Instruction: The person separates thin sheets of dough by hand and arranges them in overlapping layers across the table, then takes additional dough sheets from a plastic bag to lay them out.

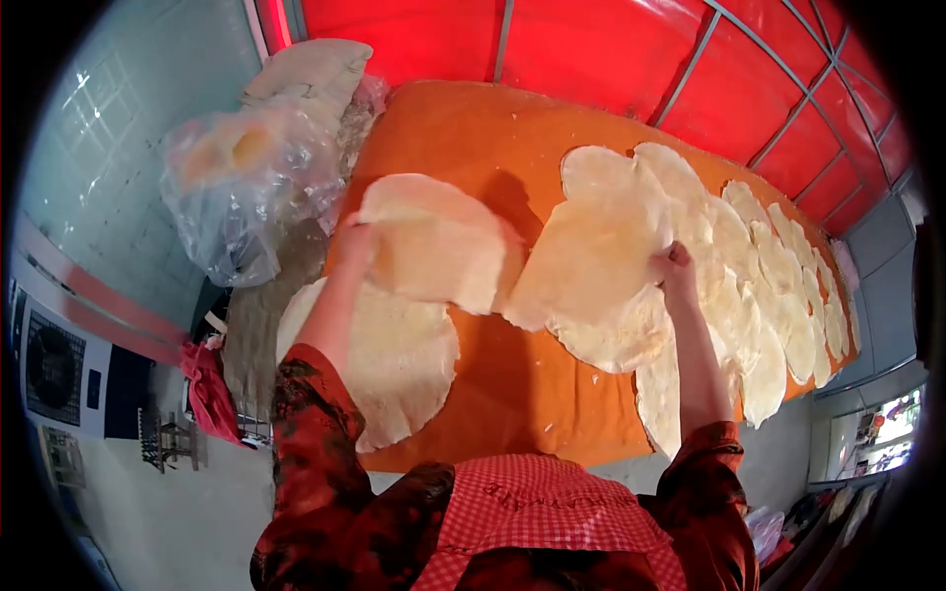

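My left hand (357, 241) is closed on the left edge of a thin, pale flatbread (439, 241), which is smeared by motion and raised over the orange cloth. Below it, partly covered, lies another round flatbread (399, 350). My right hand (675, 261) is closed in a pinch at the right edge of a broad flatbread (591, 256), whose lower left corner reaches toward the piece on the left. Whether the two pieces join near the middle I cannot tell. Beneath the right one, more flatbreads (616, 335) overlap.
An orange cloth (493, 394) covers the table. Several overlapping flatbreads (778, 266) spread toward its right end. A clear plastic bag (251, 187) and a pale folded cloth or sack (320, 69) stand at the left. A red panelled wall (601, 54) runs along the back.
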Motion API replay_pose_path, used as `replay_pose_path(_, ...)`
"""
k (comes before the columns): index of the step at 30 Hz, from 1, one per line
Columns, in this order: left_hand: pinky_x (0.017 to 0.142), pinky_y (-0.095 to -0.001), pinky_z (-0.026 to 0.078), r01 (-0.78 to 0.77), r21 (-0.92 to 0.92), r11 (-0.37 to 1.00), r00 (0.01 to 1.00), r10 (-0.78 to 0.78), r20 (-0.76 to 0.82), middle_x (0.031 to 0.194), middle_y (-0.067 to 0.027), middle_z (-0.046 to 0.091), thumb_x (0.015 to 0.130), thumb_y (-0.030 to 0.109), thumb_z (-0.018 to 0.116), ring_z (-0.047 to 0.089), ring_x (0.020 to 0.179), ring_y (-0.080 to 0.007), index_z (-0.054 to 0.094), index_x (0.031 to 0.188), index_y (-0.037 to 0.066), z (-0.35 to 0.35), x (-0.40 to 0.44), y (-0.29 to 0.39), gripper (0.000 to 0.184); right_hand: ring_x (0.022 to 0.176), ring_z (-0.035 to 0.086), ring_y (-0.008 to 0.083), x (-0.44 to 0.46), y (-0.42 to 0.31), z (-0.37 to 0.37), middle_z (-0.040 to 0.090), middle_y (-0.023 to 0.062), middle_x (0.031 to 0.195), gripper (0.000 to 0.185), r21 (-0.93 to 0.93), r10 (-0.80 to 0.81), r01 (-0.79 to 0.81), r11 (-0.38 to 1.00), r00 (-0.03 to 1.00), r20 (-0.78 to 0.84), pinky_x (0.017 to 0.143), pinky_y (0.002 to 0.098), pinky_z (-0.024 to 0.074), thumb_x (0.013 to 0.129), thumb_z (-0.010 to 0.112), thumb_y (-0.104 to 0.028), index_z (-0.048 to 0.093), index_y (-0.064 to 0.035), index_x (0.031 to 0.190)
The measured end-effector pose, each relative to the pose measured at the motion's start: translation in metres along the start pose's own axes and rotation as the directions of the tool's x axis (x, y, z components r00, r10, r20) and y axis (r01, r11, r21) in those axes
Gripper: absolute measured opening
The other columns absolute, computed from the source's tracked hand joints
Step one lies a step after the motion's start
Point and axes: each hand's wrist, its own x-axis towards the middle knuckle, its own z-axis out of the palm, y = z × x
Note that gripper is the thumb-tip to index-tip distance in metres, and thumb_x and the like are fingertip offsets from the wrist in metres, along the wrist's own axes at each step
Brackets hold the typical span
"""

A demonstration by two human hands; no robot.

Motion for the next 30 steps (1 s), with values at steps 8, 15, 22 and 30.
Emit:
replay_pose_path(8, 0.063, -0.0281, 0.048, 0.057, 0.094, 0.994, 0.997, -0.051, -0.059, 0.074, -0.0002, 0.062, 0.073, -0.002, 0.063, 0.056, 0.067, -0.01, 0.064, 0.085, 0.004, -0.121, 0.049, -0.074, 0.013, 0.061, 0.053, 0.0124, 0.044, 0.052, 0.034, 0.053, 0.0003, 0.069, 0.012, -0.17, 0.092, -0.091, 0.981, 0.996, 0.002, 0.049, 0.0284, 0.0422, 0.068, 0.058, -0.003, 0.058, -0.008, 0.079)
replay_pose_path(15, 0.066, -0.0275, 0.048, 0.03, 0.07, 0.997, 0.991, -0.021, -0.13, 0.079, -0.0018, 0.061, 0.073, -0.002, 0.066, 0.056, 0.072, -0.0126, 0.063, 0.091, 0.004, -0.138, 0.068, -0.062, 0.02, 0.077, 0.058, 0.015, 0.053, -0.101, 0.162, 0.06, 0.0107, 0.078, 0.031, -0.47, -0.332, 0.492, 0.733, 0.862, 0.383, 0.07, 0.0288, 0.0463, 0.07, 0.056, -0.003, 0.058, 0.004, 0.1)
replay_pose_path(22, 0.069, -0.0243, 0.046, -0.296, 0.173, 0.939, 0.926, 0.327, -0.187, 0.086, -0.0019, 0.059, 0.081, 0.0, 0.062, 0.055, 0.075, -0.0118, 0.058, 0.105, 0.004, -0.153, 0.023, -0.017, 0.025, 0.079, 0.059, 0.0314, -0.097, -0.034, 0.263, 0.057, 0.0122, 0.089, 0.033, -0.492, -0.313, 0.813, 0.311, 0.576, 0.755, 0.063, 0.0412, 0.0496, 0.074, 0.057, -0.004, 0.057, -0.0087, 0.106)
replay_pose_path(30, 0.071, -0.0225, 0.045, -0.204, 0.164, 0.965, 0.979, 0.2, 0.04, 0.087, -0.0015, 0.059, 0.084, -0.007, 0.053, 0.055, 0.078, -0.0101, 0.059, 0.098, 0.002, -0.108, -0.158, 0.039, 0.018, 0.078, 0.059, 0.0261, -0.183, 0.079, 0.294, 0.054, 0.0088, 0.084, 0.022, -0.381, -0.332, 0.859, 0.342, 0.49, 0.806, 0.056, 0.036, 0.0513, 0.066, 0.058, -0.007, 0.055, -0.0067, 0.089)
